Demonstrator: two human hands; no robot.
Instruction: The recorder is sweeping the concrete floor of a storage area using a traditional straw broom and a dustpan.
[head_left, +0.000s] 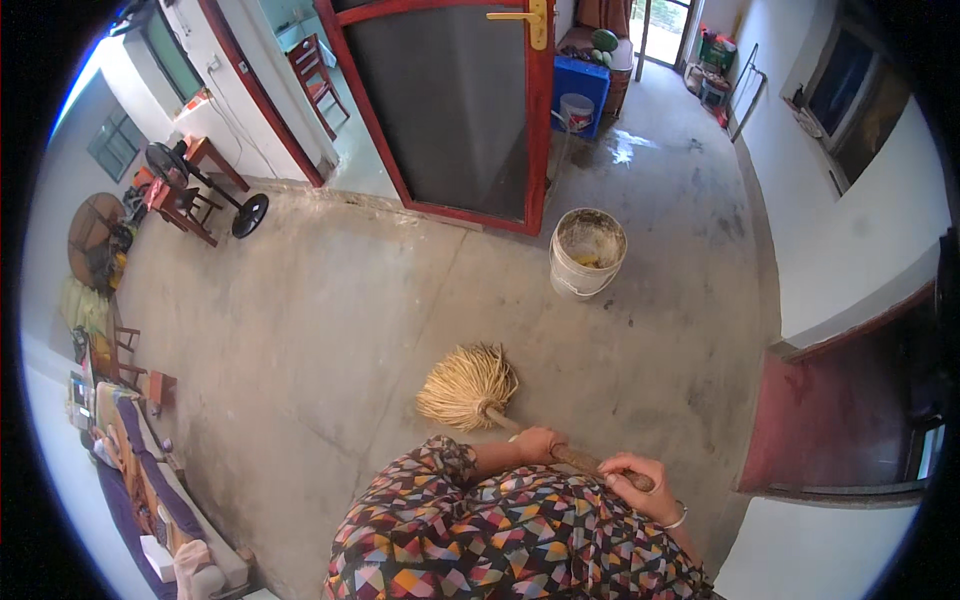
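Observation:
A straw broom (pixel 468 386) slants across in front of me, its bushy yellow head at or just over the concrete floor, toward the left. My left hand (pixel 538 446) is wrapped round the wooden handle nearer the bristles. Farther up the stick, close to its end, my right hand (pixel 640 487) grips it too, with a bracelet at the wrist. Both hands are closed on the handle in front of my patterned shirt. Ahead and to the right of the broom stands a dirty white bucket (pixel 588 255) with some yellowish stuff inside.
A red-framed door (pixel 440 110) stands ajar ahead. Behind it are a blue box (pixel 582 95) and a wet patch on the floor. A black standing fan (pixel 250 215) and small table are at far left, a cushioned sofa (pixel 165 490) at near left. A doorway (pixel 850 400) opens on the right.

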